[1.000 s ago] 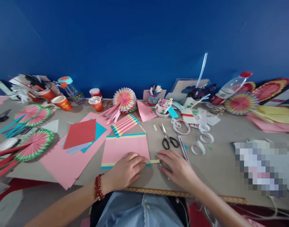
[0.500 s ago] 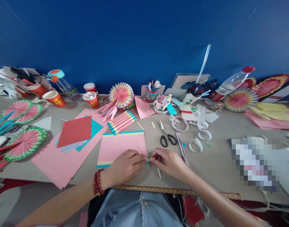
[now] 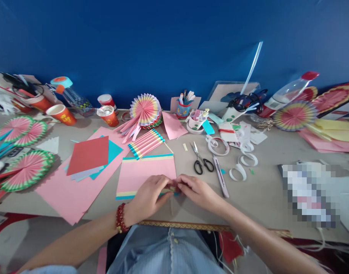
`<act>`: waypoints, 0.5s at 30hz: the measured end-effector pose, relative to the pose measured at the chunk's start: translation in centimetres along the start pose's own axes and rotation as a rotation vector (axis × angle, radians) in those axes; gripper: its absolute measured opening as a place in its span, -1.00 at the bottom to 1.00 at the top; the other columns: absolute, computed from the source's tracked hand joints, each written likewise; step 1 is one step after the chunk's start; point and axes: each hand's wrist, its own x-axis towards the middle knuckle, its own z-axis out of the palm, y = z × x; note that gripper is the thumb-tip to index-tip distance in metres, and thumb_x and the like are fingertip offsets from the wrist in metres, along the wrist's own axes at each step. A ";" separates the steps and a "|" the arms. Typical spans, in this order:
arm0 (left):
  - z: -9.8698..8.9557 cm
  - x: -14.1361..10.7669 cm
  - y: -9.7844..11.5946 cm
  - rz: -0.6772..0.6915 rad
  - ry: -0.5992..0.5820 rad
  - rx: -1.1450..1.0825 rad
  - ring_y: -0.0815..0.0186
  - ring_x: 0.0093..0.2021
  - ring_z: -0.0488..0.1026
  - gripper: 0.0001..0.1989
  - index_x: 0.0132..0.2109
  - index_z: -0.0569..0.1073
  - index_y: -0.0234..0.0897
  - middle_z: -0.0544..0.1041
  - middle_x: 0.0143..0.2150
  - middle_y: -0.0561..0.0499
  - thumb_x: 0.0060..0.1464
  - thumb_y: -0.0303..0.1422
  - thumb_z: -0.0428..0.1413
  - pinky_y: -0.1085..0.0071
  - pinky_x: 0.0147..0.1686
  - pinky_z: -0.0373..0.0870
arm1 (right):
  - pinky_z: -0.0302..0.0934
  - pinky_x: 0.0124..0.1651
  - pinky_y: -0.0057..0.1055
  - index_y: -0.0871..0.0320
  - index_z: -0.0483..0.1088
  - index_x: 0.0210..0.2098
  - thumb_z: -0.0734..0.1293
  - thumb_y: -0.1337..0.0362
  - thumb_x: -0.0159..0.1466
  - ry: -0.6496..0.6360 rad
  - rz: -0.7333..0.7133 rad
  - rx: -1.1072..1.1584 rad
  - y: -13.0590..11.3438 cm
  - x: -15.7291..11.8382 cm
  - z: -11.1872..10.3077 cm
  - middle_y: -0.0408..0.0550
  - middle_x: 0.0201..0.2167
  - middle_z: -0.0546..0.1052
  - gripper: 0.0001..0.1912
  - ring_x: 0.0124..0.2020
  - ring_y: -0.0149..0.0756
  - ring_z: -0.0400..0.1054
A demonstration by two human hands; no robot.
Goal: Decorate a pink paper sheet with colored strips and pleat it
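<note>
Over the lower right corner of a pink sheet with yellow and blue bands [image 3: 147,173], my two hands meet. My left hand [image 3: 148,196] pinches a thin pale yellowish strip [image 3: 172,188]. My right hand [image 3: 195,191] has its fingertips closed at the strip's right side, partly hiding it. A blurred pale end [image 3: 171,205] hangs below the fingers. Behind the sheet lies a pleated pink paper piece with blue and yellow ends [image 3: 146,143], with a thin stick or cord at its right end. Black-handled scissors [image 3: 201,160] and a pale utility knife [image 3: 220,177] lie right of my hands.
Tape rolls [image 3: 218,145] and curled white strips [image 3: 238,172] lie at the right. Red paper [image 3: 88,155] rests on larger pink paper at the left. Folded paper fans [image 3: 28,171], paper cups [image 3: 61,115] and a tilted bottle [image 3: 288,95] stand or lie around.
My hands have come closer together, and my right hand has shifted slightly left. The strip, stretched between them before, is now mostly covered by fingers. Its hanging end has moved left.
</note>
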 end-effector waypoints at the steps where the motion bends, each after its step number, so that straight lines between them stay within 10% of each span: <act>1: 0.2 0.1 0.0 -0.009 0.010 0.009 0.22 -0.05 0.45 -0.86 -0.02 0.39 -0.23 0.52 -0.08 -0.04 0.31 -0.33 0.04 0.29 -0.05 0.38 | 0.18 -0.28 -0.47 0.11 0.35 -0.28 0.15 0.35 0.38 -0.003 0.000 -0.003 0.1 0.0 0.0 -0.15 -0.41 0.49 -0.82 -0.35 -0.34 0.39; 15: 0.8 0.3 -0.7 0.078 0.007 0.067 0.23 -0.09 0.41 -0.76 -0.07 0.51 -0.20 0.51 -0.15 -0.04 0.28 -0.52 -0.01 0.29 -0.07 0.33 | 0.27 0.02 -0.25 0.12 0.47 -0.01 0.14 0.38 0.39 0.016 -0.318 -0.298 2.1 -2.0 -1.1 0.07 -0.09 0.54 -0.68 -0.08 -0.21 0.38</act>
